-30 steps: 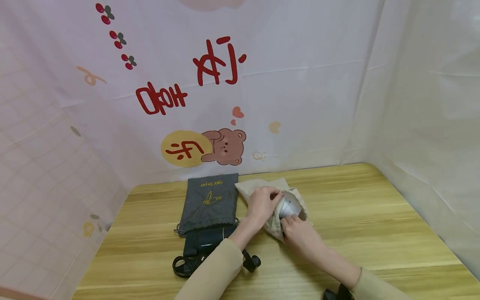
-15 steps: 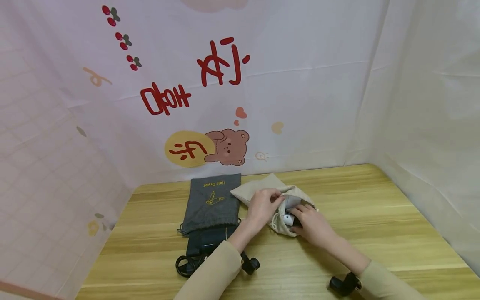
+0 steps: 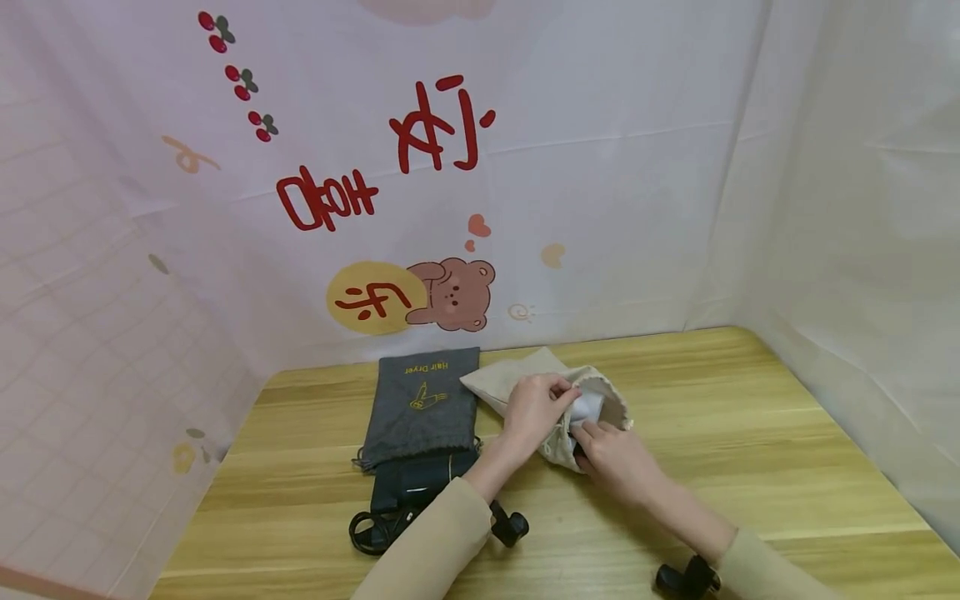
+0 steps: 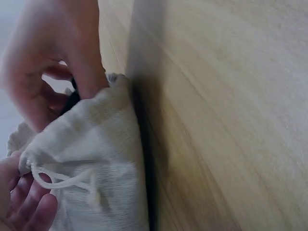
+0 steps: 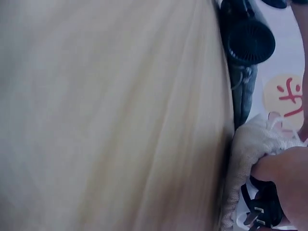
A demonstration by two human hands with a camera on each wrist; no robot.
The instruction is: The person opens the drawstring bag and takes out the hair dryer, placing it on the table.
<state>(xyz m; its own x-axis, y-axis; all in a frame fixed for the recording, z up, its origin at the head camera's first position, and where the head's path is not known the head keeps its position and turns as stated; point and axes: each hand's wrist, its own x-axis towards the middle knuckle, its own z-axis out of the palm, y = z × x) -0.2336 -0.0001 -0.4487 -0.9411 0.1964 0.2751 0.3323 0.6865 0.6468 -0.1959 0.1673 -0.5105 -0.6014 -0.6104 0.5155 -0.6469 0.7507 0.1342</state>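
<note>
A beige drawstring bag (image 3: 517, 375) lies on the table with its mouth towards me. My left hand (image 3: 534, 408) pinches the left side of its rim; the white drawstring (image 4: 91, 185) hangs near those fingers in the left wrist view. My right hand (image 3: 618, 458) reaches into the mouth, its fingertips partly hidden by the cloth. Inside shows a smooth silver-white object (image 3: 588, 407), mostly covered. Within the right fingers is a bundled black power cord (image 5: 262, 207), with metal plug prongs visible in the right wrist view.
Left of the bag lies a grey pouch (image 3: 423, 408) printed "Hair Dryer". A dark hair dryer (image 3: 420, 479) rests in front of it, its coiled black cord (image 3: 371, 533) beside the left sleeve. Black wrist cameras (image 3: 686, 577) sit by both forearms. A printed cloth (image 3: 622, 183) hangs behind the table.
The right hand has pushed about at the bag's mouth, shifting over the silver-white object and then lower along the rim. The bag's mouth has widened; the left hand keeps its pinch.
</note>
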